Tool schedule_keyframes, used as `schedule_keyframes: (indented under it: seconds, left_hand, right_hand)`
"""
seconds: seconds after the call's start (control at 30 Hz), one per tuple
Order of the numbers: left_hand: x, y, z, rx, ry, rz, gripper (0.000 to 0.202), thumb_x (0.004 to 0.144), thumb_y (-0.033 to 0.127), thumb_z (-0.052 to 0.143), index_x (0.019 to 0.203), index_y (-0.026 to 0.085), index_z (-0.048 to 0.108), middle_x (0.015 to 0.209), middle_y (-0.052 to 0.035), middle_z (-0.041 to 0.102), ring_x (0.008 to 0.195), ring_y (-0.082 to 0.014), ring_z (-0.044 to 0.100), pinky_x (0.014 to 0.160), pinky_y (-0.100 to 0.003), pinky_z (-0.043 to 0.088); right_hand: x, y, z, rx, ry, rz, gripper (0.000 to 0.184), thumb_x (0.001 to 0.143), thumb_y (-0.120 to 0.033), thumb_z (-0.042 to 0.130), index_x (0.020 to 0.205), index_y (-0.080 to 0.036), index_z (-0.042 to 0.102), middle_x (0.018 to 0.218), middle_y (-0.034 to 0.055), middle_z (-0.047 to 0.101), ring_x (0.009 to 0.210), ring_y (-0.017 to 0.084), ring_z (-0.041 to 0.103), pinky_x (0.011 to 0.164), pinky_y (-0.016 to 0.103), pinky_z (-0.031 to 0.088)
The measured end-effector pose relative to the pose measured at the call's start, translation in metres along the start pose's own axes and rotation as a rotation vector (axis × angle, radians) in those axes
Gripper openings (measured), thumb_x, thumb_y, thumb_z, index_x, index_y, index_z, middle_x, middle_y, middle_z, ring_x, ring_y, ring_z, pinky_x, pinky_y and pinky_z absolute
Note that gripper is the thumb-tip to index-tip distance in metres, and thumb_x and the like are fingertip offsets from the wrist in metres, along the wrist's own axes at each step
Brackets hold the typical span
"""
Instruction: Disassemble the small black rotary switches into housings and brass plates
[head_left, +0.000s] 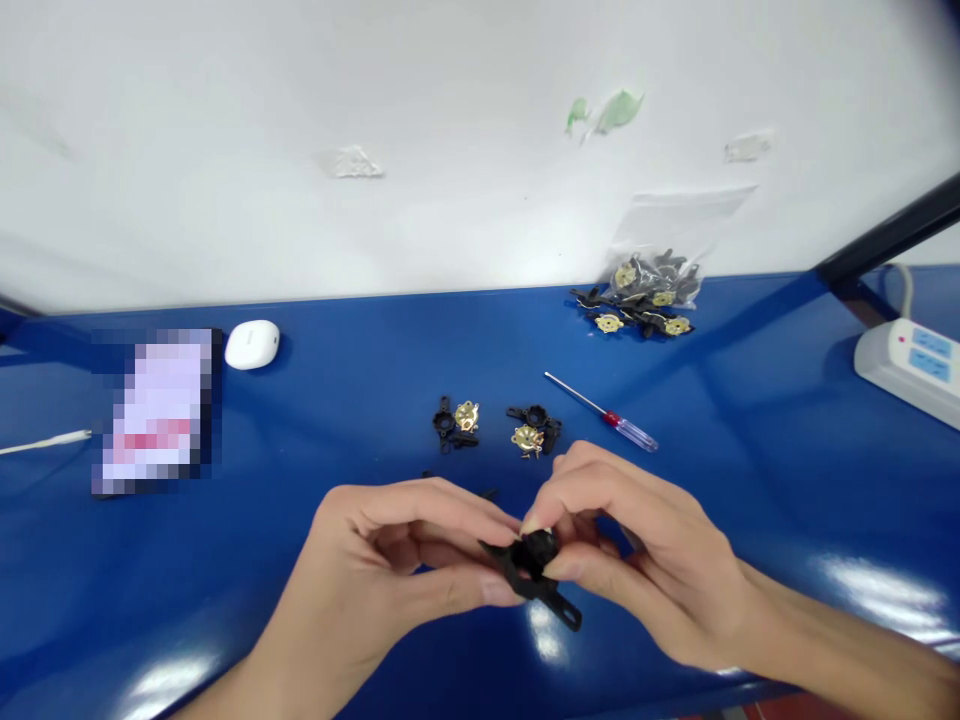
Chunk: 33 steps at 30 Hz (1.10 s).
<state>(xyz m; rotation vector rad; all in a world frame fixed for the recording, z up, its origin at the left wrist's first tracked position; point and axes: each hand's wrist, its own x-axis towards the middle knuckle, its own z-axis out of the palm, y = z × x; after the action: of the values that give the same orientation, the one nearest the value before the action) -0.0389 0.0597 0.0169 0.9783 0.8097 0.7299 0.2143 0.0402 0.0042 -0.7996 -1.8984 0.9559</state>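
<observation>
My left hand [382, 570] pinches a black plastic bracket [556, 602] between thumb and fingers, its slotted arm pointing down to the right. Thumb and forefinger of my right hand [652, 550] close on a small black round part [540, 546] at the bracket's ring. Whether that part is seated in the ring or only touching it, I cannot tell. Beyond my hands lie two groups of loose pieces: black brackets [444, 421] [536, 415] with brass-coloured discs [467, 415] [526, 438]. Other dark pieces are partly hidden behind my left hand.
A screwdriver [611, 417] with a clear red handle lies behind my right hand. Farther back, a clear plastic bag [675, 225] stands among several black and brass assemblies [645, 315]. At left are a phone [161, 400] and a white case [253, 344]; at right, a power strip [911, 365].
</observation>
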Motion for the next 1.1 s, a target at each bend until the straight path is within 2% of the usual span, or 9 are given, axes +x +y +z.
schedule_keyframes:
  seconds: [0.1, 0.17, 0.3, 0.43, 0.57, 0.7, 0.93, 1.1]
  left_hand:
    - [0.001, -0.003, -0.002, -0.092, -0.079, -0.045, 0.036, 0.082, 0.003, 0.103, 0.102, 0.032, 0.098, 0.123, -0.0075, 0.093, 0.101, -0.0268, 0.092, 0.088, -0.032, 0.077]
    - [0.001, -0.005, -0.003, -0.128, -0.078, -0.069, 0.035, 0.083, 0.002, 0.102, 0.099, 0.032, 0.098, 0.119, -0.006, 0.093, 0.101, -0.0245, 0.092, 0.088, -0.029, 0.076]
    - [0.0, -0.008, -0.001, -0.174, -0.034, -0.087, 0.029, 0.085, 0.002, 0.1, 0.092, 0.031, 0.098, 0.103, -0.0012, 0.093, 0.089, -0.0153, 0.089, 0.082, -0.02, 0.073]
    - [-0.001, -0.008, 0.0, -0.202, -0.05, -0.073, 0.037, 0.085, 0.003, 0.101, 0.106, 0.033, 0.098, 0.103, -0.0003, 0.091, 0.088, -0.0144, 0.087, 0.08, -0.018, 0.073]
    - [0.0, -0.008, 0.0, -0.267, -0.098, -0.14, 0.045, 0.089, 0.003, 0.099, 0.119, 0.036, 0.096, 0.107, 0.0017, 0.089, 0.086, -0.0113, 0.087, 0.082, -0.017, 0.071]
    - [0.004, -0.005, 0.002, -0.299, -0.074, -0.179, 0.051, 0.087, 0.003, 0.1, 0.127, 0.034, 0.093, 0.1, 0.0019, 0.089, 0.08, -0.0102, 0.086, 0.077, -0.014, 0.069]
    - [0.006, -0.004, 0.002, -0.277, 0.027, -0.226, 0.047, 0.075, 0.004, 0.107, 0.114, 0.027, 0.096, 0.09, -0.0004, 0.091, 0.068, -0.0106, 0.084, 0.064, -0.012, 0.066]
    - [0.004, -0.006, 0.002, -0.318, -0.014, -0.242, 0.027, 0.079, 0.005, 0.105, 0.097, 0.023, 0.097, 0.093, -0.0022, 0.094, 0.074, -0.0107, 0.087, 0.072, -0.011, 0.067]
  right_hand:
    - [-0.001, 0.002, 0.0, -0.019, 0.023, -0.063, 0.013, 0.117, -0.029, 0.07, 0.124, -0.019, 0.069, 0.09, 0.002, 0.075, 0.081, 0.014, 0.067, 0.072, 0.026, 0.058]
    - [-0.003, 0.004, 0.001, -0.047, 0.018, -0.105, 0.015, 0.117, -0.031, 0.07, 0.127, -0.02, 0.068, 0.096, 0.0044, 0.078, 0.082, 0.015, 0.069, 0.072, 0.028, 0.06]
    - [-0.007, 0.006, 0.005, -0.114, -0.02, -0.149, 0.019, 0.117, -0.027, 0.069, 0.133, -0.018, 0.067, 0.106, 0.008, 0.08, 0.085, 0.016, 0.074, 0.071, 0.03, 0.061]
    - [-0.008, 0.003, 0.005, -0.129, -0.021, -0.141, 0.019, 0.118, -0.028, 0.067, 0.135, -0.021, 0.068, 0.106, 0.0075, 0.082, 0.082, 0.018, 0.076, 0.069, 0.031, 0.064]
    - [-0.007, -0.002, 0.001, -0.184, -0.02, -0.149, 0.018, 0.116, -0.029, 0.068, 0.133, -0.022, 0.072, 0.103, 0.0073, 0.083, 0.074, 0.018, 0.077, 0.069, 0.033, 0.067]
    - [-0.006, -0.005, -0.002, -0.199, -0.028, -0.125, 0.024, 0.113, -0.024, 0.074, 0.137, -0.024, 0.073, 0.107, 0.0058, 0.086, 0.078, 0.018, 0.081, 0.072, 0.031, 0.071]
    - [-0.003, -0.011, -0.001, -0.248, -0.002, -0.093, 0.015, 0.113, -0.03, 0.077, 0.128, -0.028, 0.076, 0.1, 0.0003, 0.089, 0.076, 0.016, 0.084, 0.07, 0.026, 0.072]
    - [-0.007, -0.016, -0.002, -0.248, -0.001, -0.052, 0.017, 0.108, -0.026, 0.082, 0.125, -0.029, 0.082, 0.093, -0.0029, 0.089, 0.07, 0.017, 0.083, 0.058, 0.028, 0.071]
